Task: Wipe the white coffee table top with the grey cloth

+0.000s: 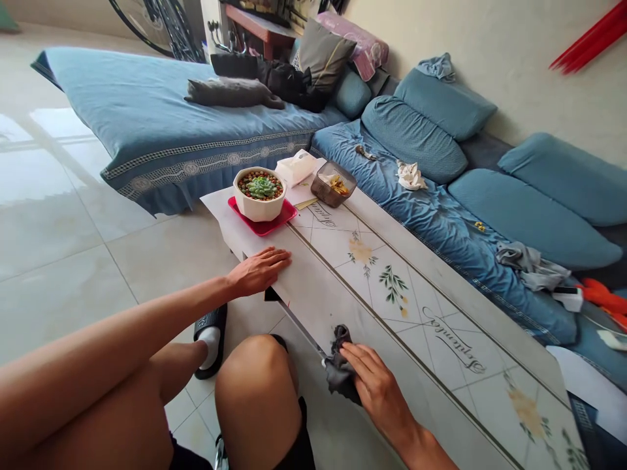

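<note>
My left hand (262, 269) lies flat on the near edge of a white coffee table (313, 281), fingers stretched out and nothing in them. Further right along the same edge, my right hand (375, 378) grips a dark grey cloth (340, 369), which is bunched on the tabletop and hangs partly over the edge. Beyond my left hand, a white pot (259, 207) with a green succulent (263, 188) stands on a red tray (267, 227).
At the table's far end are a tissue pack (296, 168) and a dark translucent container (334, 184) with scraps in it. A blue-covered sofa (392, 196) runs along the far side. A grey cat (232, 93) lies on the blue daybed (142, 104). My knees are close to the near edge.
</note>
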The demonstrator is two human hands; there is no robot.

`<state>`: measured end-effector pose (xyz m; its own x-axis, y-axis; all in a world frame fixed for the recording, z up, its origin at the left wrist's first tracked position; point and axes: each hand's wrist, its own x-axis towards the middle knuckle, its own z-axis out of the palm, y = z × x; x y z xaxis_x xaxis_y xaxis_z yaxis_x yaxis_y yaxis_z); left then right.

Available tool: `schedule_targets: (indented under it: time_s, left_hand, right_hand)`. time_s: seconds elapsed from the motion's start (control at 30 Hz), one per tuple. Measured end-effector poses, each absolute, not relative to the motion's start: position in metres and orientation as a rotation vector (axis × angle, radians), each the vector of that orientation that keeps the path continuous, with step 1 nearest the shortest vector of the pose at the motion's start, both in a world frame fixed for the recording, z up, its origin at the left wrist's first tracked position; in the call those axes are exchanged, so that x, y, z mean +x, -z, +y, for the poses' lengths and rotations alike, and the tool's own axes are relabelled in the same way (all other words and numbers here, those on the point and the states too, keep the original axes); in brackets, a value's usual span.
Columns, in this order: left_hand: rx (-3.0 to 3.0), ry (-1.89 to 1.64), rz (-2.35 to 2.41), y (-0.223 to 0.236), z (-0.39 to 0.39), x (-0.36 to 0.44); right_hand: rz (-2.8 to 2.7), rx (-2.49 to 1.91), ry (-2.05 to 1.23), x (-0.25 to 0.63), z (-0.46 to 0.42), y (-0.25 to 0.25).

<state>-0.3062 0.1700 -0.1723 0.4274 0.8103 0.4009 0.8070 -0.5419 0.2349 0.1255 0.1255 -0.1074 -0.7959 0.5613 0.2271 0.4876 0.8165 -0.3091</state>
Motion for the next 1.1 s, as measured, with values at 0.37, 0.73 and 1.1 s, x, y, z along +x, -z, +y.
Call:
schedule_targets:
  time_s: [0.37, 0.73, 1.1]
  left_hand:
    - [2.655, -0.722, 1.528, 0.169, 0.17, -0.304]
    - [2.688, -0.651, 1.573, 0.163, 0.169, -0.303]
    - [2.634, -0.699, 1.619, 0.157, 0.171, -0.296]
  right_hand:
    - [-2.602, -0.881, -0.354, 0.102, 0.135, 0.112]
    - [-2.516, -0.913, -0.337, 0.031, 0.184, 0.118]
    - [-2.528, -0.832, -0.427, 0.122, 0.116, 0.117]
